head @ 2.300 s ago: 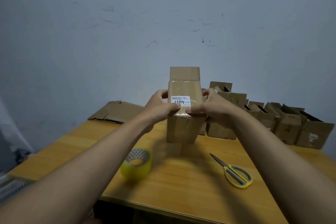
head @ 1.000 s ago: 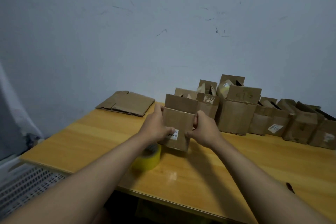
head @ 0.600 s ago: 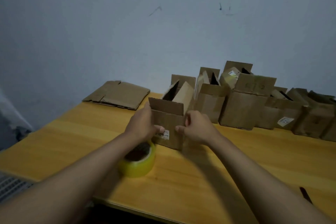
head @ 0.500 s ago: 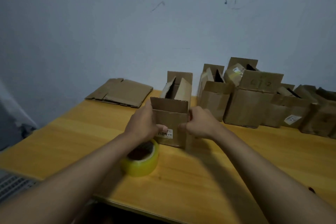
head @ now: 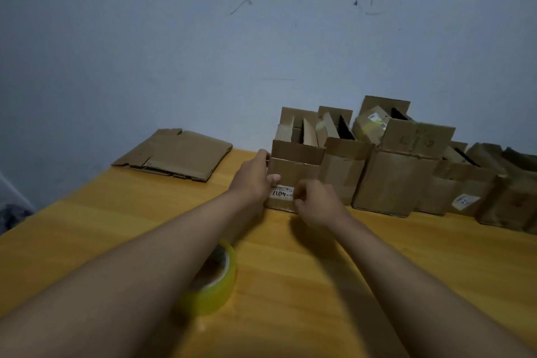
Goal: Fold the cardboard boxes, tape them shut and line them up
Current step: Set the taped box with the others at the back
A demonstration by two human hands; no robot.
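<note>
A small cardboard box [head: 293,174] with a white label stands on the wooden table [head: 406,270], its top flaps open. It sits at the left end of a row of folded boxes [head: 395,177] against the wall and touches its neighbour. My left hand [head: 252,180] grips the box's left side, thumb on the front face. My right hand [head: 315,202] has its fingers curled at the box's lower right front corner, beside the label. A roll of yellow tape [head: 212,285] lies near the front, partly hidden under my left forearm.
A pile of flat unfolded cardboard [head: 174,154] lies at the back left by the wall. The row of boxes runs on to the right edge of view, several with flaps up. The wall stands right behind the row.
The box was held up in front of me. It has come down onto the table, open side up, and slid back against the left end of the row. My right hand shifted to the front.
</note>
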